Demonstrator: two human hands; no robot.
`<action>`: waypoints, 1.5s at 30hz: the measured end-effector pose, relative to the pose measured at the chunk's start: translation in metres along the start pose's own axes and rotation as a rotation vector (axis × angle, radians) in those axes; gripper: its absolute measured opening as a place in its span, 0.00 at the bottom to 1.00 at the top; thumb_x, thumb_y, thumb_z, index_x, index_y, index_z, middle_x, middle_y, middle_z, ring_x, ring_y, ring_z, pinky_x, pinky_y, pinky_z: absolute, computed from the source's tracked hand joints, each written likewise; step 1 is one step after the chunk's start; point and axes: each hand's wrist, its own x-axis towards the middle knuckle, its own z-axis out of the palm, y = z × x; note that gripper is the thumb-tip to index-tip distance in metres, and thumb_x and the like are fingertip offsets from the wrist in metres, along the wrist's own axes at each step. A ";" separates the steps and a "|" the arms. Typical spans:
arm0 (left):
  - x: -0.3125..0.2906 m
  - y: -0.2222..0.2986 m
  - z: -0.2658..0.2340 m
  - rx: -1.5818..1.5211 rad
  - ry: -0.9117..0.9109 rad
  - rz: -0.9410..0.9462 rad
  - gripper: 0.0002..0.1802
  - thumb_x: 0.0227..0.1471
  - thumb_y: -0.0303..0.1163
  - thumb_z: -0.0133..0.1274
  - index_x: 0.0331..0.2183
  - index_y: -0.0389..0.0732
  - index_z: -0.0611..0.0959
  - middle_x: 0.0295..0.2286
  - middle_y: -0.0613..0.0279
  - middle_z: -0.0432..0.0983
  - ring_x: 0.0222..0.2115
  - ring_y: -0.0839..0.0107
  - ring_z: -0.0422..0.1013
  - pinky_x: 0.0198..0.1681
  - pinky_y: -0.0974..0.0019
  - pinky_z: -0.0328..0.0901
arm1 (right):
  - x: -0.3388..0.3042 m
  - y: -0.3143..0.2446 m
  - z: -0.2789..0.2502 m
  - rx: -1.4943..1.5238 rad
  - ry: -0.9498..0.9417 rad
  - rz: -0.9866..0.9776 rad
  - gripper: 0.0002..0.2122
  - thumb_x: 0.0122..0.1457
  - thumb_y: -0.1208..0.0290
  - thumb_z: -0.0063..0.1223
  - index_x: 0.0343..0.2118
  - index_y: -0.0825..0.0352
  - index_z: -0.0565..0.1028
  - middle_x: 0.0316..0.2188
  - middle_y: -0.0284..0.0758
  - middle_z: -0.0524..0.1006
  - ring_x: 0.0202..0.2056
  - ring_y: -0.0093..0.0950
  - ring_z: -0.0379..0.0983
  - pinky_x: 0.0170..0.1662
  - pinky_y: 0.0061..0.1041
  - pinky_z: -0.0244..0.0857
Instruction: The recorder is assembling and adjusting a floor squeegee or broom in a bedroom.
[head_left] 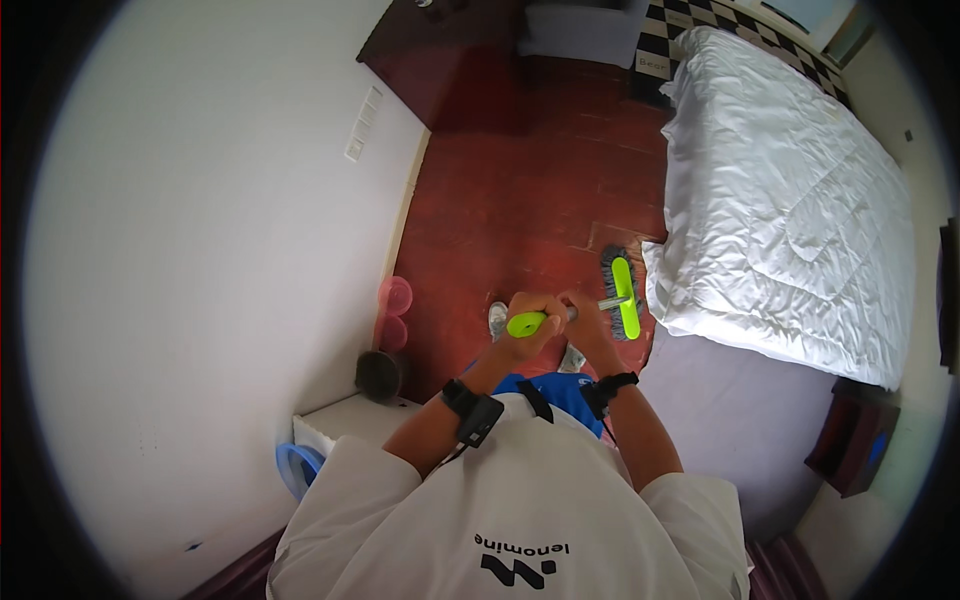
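Note:
A mop with a bright green handle end and a metal pole is gripped by both my hands in front of my body. My left hand (537, 308) is closed round the pole by the green handle end (525, 325). Just beyond it, my right hand (588, 318) wraps the pole lower down. The mop head (626, 298), a green plate with a grey fringe, lies on the red floor (500, 200) close to the bed's side, to the right of my hands. My shoes show below my hands.
A bed with a white quilt (780, 200) and grey sheet (730, 400) fills the right. Along the left wall stand two pink containers (397, 295), a dark bin (380, 376), a white box (345, 420) and a blue basin (296, 470). A dark red cabinet (440, 60) stands ahead.

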 end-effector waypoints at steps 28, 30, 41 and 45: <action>-0.025 0.136 -0.353 0.732 0.731 0.110 0.19 0.55 0.33 0.51 0.18 0.35 0.68 0.14 0.58 0.69 0.16 0.73 0.64 0.22 0.70 0.63 | 0.251 -0.158 0.388 0.074 -0.905 -0.299 0.08 0.43 0.73 0.54 0.29 0.66 0.78 0.26 0.43 0.78 0.32 0.42 0.76 0.33 0.38 0.68; -0.023 0.130 -0.362 0.681 0.762 0.157 0.19 0.55 0.34 0.52 0.18 0.35 0.68 0.14 0.58 0.70 0.16 0.72 0.65 0.22 0.69 0.63 | 0.261 -0.164 0.388 0.053 -0.925 -0.300 0.09 0.42 0.73 0.55 0.29 0.66 0.78 0.26 0.43 0.78 0.32 0.42 0.76 0.34 0.38 0.69; 0.160 0.075 -0.301 0.345 0.466 0.181 0.15 0.54 0.33 0.52 0.21 0.35 0.72 0.16 0.58 0.71 0.17 0.68 0.69 0.26 0.64 0.68 | 0.359 -0.105 0.203 -0.049 -0.825 -0.241 0.04 0.42 0.74 0.54 0.23 0.65 0.76 0.25 0.43 0.78 0.29 0.42 0.76 0.31 0.41 0.67; 0.261 0.044 -0.251 0.301 0.176 0.149 0.12 0.51 0.30 0.53 0.21 0.36 0.73 0.16 0.59 0.72 0.16 0.69 0.69 0.25 0.66 0.67 | 0.390 -0.058 0.100 -0.057 -0.485 -0.281 0.05 0.44 0.73 0.55 0.26 0.65 0.76 0.25 0.42 0.78 0.28 0.43 0.75 0.31 0.39 0.66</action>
